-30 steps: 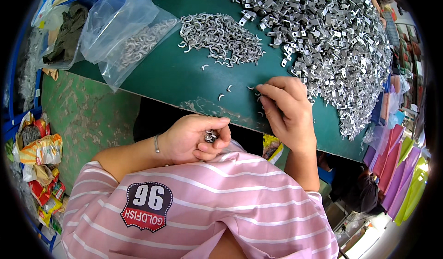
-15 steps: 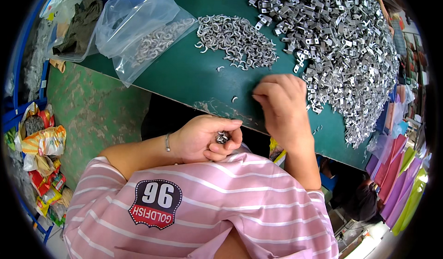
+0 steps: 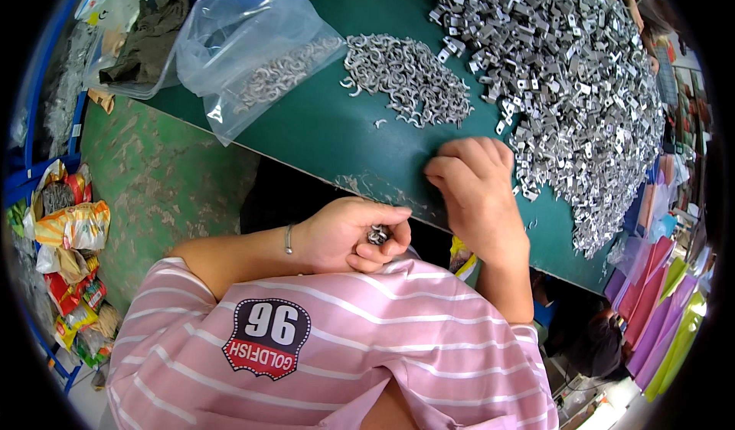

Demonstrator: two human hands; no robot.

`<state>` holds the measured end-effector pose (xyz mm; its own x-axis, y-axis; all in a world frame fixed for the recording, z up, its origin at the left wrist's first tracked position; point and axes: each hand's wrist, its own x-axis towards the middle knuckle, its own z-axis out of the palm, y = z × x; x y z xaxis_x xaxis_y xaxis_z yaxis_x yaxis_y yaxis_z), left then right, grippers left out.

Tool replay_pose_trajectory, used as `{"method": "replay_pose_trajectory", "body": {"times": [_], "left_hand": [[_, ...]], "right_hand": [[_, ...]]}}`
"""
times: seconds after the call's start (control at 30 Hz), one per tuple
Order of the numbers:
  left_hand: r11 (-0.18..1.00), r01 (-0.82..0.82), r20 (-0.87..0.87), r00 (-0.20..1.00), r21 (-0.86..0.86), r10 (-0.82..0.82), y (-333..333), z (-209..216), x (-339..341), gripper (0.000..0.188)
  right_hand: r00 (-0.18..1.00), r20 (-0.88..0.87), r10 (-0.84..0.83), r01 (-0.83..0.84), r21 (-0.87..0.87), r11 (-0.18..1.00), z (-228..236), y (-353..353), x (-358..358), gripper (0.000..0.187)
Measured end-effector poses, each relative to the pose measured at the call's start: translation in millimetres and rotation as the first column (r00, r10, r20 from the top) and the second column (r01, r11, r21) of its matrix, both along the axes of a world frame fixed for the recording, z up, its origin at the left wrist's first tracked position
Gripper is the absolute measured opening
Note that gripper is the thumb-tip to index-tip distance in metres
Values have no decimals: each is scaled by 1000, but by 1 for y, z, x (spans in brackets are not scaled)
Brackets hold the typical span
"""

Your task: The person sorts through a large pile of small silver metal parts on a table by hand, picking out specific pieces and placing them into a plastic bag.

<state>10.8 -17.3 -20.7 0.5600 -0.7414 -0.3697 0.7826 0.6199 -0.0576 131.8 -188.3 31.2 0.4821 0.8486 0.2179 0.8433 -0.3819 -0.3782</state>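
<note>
Clear plastic bag [image 3: 253,43] of small grey curved metal clips was laid at left on green surface [image 3: 337,139]. Loose heap of grey hook-shaped metal clips [image 3: 406,78] was seen just right of bag. Left hand [image 3: 348,235] was held off surface edge, near chest, fingers clenched around small bunch of silvery metal parts [image 3: 377,235]. Right hand [image 3: 475,189] was rested on surface, fingers curled down; what was pinched could not be told. Large pile of silvery stamped metal brackets [image 3: 582,85] was spread at right, touching right hand.

We see a clear plastic bag [image 3: 253,43] of metal hooks on the green table [image 3: 329,139], and left of it, crumpled yellow-red snack wrappers [image 3: 69,227].
</note>
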Motion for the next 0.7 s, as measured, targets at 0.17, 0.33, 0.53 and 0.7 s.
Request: {"method": "replay_pose_trajectory", "body": {"times": [0.17,0.33,0.53,0.7], "left_hand": [[1000,-5,-14,1000,-18,5,-2,-2,1,42],[1000,-14,-28,1000,-13,14,-2,-2,2,36],[998,-28,-32,999,-54,27,-3,-3,1,35],[999,7,5,1000,-42,-7,-1,-4,2,43]], "right_hand": [[998,-62,24,-24,-7,1000,15,-5,6,22],[998,-39,57,-52,129,990,4,44,3,44],[994,-97,48,-37,119,992,10,31,7,45],[994,-105,19,-6,130,991,6,19,4,40]]}}
